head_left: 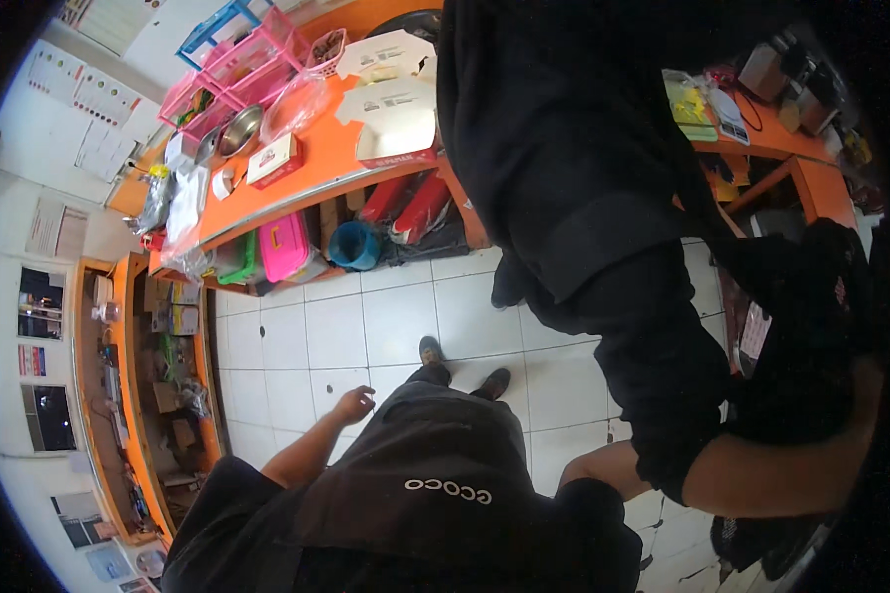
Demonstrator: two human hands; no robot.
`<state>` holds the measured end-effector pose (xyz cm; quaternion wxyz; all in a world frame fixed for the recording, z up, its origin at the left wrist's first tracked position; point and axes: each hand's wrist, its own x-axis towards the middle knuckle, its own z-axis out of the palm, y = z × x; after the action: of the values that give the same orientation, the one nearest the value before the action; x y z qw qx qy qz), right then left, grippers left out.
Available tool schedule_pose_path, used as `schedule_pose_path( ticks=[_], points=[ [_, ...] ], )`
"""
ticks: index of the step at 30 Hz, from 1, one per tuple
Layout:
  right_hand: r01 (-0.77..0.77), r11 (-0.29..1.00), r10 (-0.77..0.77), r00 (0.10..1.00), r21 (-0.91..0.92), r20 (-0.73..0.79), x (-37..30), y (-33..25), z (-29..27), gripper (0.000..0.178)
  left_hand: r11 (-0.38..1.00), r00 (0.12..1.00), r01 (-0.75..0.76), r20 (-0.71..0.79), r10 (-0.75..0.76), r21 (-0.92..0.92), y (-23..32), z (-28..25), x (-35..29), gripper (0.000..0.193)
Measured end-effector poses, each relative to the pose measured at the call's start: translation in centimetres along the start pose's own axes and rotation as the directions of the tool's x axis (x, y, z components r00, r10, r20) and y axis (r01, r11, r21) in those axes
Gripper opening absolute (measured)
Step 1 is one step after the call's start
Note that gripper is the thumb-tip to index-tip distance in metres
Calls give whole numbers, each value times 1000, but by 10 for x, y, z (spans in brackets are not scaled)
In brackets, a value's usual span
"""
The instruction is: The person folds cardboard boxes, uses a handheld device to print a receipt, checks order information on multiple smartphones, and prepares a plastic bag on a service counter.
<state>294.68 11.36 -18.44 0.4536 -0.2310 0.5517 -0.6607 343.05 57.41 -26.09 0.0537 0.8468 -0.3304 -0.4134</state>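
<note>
My left hand [354, 403] hangs beside my dark apron [415, 465] above the tiled floor. Its fingers are loosely apart and it holds nothing. My right forearm [603, 465] reaches to the right and passes behind the black sleeve [663, 376] of another person, so my right hand is hidden. That person stands close in front of me on the right, in black clothes, with a bare forearm [781, 474] stretched toward the right rim.
An orange counter [316, 153] ahead carries open food boxes [398, 133], a small closed box [275, 160], metal bowls [241, 130] and pink racks [252, 64]. Beneath stand a blue bucket [354, 245] and a pink-lidded bin [287, 242]. Orange shelves [133, 395] line the left wall; a scale [730, 117] sits right.
</note>
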Motion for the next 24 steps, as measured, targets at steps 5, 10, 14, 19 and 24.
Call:
schedule_pose_path(
  ticks=[5,10,14,19,24],
  points=[
    [-5,1000,5,1000,-26,8,0,-2,1,70,998,998,66,22,-66,-12,5,-3,1,38],
    [-13,999,14,1000,-47,21,-3,-2,-2,70,1000,1000,12,23,-12,23,21,-7,4,36],
    [-29,997,31,999,-66,32,-6,-1,-5,70,1000,1000,14,-4,-14,-22,25,-5,8,39],
    [-27,996,31,999,-85,43,-4,-2,-5,70,997,999,39,24,-37,-73,22,0,1,41],
    [-15,995,19,999,-96,38,-6,-7,-7,70,997,999,42,4,-42,-66,9,9,-7,37]
  ],
)
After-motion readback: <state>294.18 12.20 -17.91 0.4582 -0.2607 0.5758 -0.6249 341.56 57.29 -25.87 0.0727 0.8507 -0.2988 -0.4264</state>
